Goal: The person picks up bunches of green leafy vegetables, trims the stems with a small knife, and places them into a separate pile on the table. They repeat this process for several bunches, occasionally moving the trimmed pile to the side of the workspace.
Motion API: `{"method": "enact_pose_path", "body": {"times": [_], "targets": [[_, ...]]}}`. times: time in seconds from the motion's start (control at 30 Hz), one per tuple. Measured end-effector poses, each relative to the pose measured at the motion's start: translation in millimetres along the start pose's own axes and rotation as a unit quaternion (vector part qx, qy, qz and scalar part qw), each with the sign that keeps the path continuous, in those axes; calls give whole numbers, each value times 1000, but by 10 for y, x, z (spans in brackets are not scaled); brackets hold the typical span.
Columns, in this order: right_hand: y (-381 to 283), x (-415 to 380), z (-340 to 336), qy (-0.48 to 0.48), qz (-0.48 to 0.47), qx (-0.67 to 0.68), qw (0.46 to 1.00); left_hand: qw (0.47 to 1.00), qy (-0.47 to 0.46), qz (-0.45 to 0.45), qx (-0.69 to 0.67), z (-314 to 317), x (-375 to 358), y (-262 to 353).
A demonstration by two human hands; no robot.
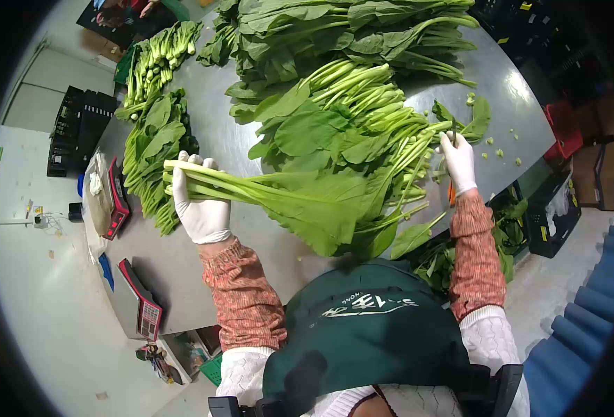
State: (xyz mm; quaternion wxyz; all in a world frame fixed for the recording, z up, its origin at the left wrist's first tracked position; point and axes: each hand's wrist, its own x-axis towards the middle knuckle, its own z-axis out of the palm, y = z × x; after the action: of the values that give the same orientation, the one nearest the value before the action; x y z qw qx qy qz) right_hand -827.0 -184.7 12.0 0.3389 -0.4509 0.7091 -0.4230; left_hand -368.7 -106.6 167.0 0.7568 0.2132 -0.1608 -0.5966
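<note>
My left hand (202, 212), in a white glove, is closed round the pale stem ends of a bunch of leafy greens (314, 205), whose broad leaves stretch to the right. My gloved right hand (457, 163) is closed on a small knife (451, 193); its orange end shows below the palm and a dark thin blade sticks up past the fingers. Those fingers are right at the stem ends of a large pile of greens (362, 118) in the middle of the metal table (216, 104). Small cut stem pieces (499, 153) lie to the right of this hand.
More greens (307, 31) are heaped at the back, and a row of bundles (157, 132) lies on the left. Two red scales (117, 201) (140, 299) stand along the left edge. Beneath the right edge is a black crate (553, 215); leaves fill another container (508, 229).
</note>
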Motion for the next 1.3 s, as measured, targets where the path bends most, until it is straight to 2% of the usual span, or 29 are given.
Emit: {"method": "enact_pose_path", "body": {"times": [0.07, 0.2, 0.3, 0.37, 0.43, 0.53, 0.57, 0.63, 0.7, 0.73, 0.77, 0.8, 0.83, 0.87, 0.9, 0.93, 0.97, 1.0, 1.03, 1.1, 1.13, 1.17, 1.2, 1.23, 1.3], "targets": [[0, 118, 56, -14, -3, -11, 1000, 1000, 23, 3, 6, 70, -1, -30], [-128, 228, 188, -79, 75, -28, 994, 996, -17, -34, -79, -95, 62, 31], [12, 274, 235, -54, -8, 30, 998, 995, -11, -36, -92, -136, 43, 93], [-108, 180, 136, -77, -19, 35, 996, 989, 8, -47, -142, -183, 24, 155], [-321, 18, 16, -117, -3, 71, 991, 982, -37, -77, -169, -286, 4, 233], [-667, -265, -191, -166, 40, 159, 972, 992, 46, -13, -114, -62, -166, 252], [-768, -344, -251, -159, 16, 178, 971, 993, 3, -9, -121, -63, -171, 296], [-1043, -513, -354, -154, -15, 194, 969, 998, -36, 17, -41, 131, -271, 360], [-1341, -720, -380, -135, -71, 176, 972, 985, -94, 53, 133, 356, -351, 332], [-1473, -821, -352, -127, -113, 159, 973, 950, -67, 85, 291, 548, -422, 248], [-1570, -921, -306, -121, -154, 142, 970, 888, -36, 117, 442, 736, -507, 148], [-1588, -1002, -237, -136, -181, 148, 963, 781, -66, 124, 608, 893, -564, 49], [-1601, -1084, -164, -153, -208, 154, 954, 694, -131, 155, 691, 1123, -630, -157], [-1686, -1200, -126, -157, -238, 128, 950, 740, -143, 75, 653, 1269, -740, -361], [-1773, -1324, -98, -161, -266, 102, 945, 591, -253, 193, 741, 1273, -720, -531], [-1805, -1435, -55, -176, -259, 137, 940, 622, -271, 166, 716, 1328, -752, -710], [-1876, -1557, -58, -201, -253, 199, 925, 594, -302, 206, 717, 1242, -754, -858], [-1854, -1612, -61, -207, -234, 230, 922, 625, -308, 183, 694, 1183, -783, -948], [-1828, -1629, -70, -211, -215, 260, 917, 642, -296, 166, 688, 1176, -816, -976], [-1740, -1603, -151, -219, -113, 296, 923, 684, -246, 116, 677, 1089, -835, -970], [-1673, -1536, -116, -161, -252, 194, 934, 686, -246, 97, 678, 1084, -821, -947], [-1658, -1549, -136, -151, -293, 128, 936, 688, -246, 78, 679, 1077, -802, -915], [-1661, -1588, -156, -140, -330, 62, 931, 689, -246, 57, 680, 1074, -795, -905], [-1661, -1635, -169, -128, -364, -5, 922, 680, -264, 73, 680, 1070, -800, -923], [-1733, -1705, -141, -150, -345, -78, 923, 663, -301, 105, 677, 1066, -806, -965]]}}
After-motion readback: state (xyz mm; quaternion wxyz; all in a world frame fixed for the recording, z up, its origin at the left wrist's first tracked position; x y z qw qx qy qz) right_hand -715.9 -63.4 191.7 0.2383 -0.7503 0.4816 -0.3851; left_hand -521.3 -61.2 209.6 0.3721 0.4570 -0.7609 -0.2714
